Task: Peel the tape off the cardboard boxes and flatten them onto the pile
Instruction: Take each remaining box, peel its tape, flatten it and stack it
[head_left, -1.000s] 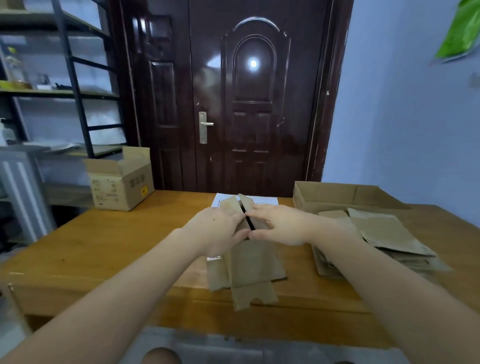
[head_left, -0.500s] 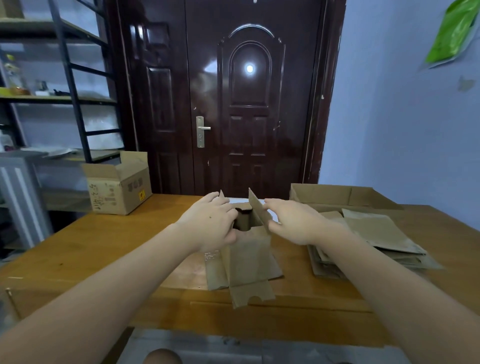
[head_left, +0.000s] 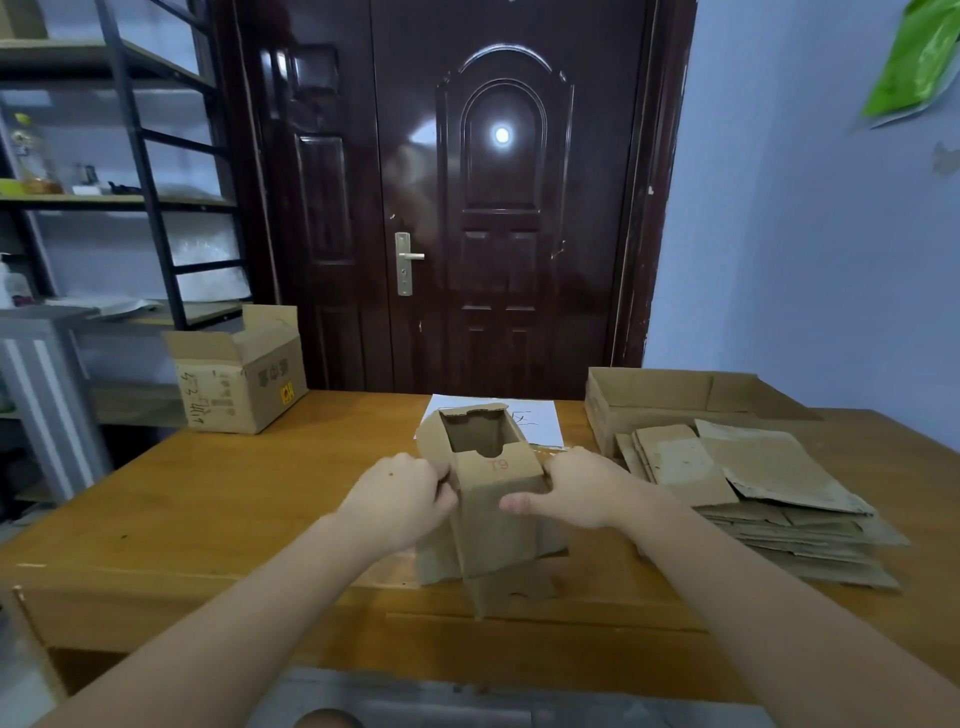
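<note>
**A:** What has the person got hold of?

**B:** A small cardboard box (head_left: 493, 499), open through both ends, standing on the wooden counter (head_left: 218, 519). The left hand (head_left: 400, 499) is closed on its left wall, fingers curled over the edge. The right hand (head_left: 576, 488) has its grip on the right wall, thumb across the front face, the other fingers hidden behind.

**A:** Any tape left on it?

**B:** None that can be made out, though the near flaps below the grip are blurred, so a clear strip could be missed. The top is open and the flaps hang loose, which suggests the step in hand is the flattening.

**A:** How should that go?

**B:** The walls between the two hands form a tube. It would likely fold best if one hand pushes its corner away while the other draws its corner in, so the tube shears along its creases instead of buckling. The top flap just beyond the grip and the bottom flaps nearer the person should lie in line with the walls first.

**A:** And then?

**B:** The pile of flattened boxes (head_left: 753, 493) lies just to the right of the right hand. A larger open box (head_left: 244, 379) waits well off to the left of the left hand.
</note>
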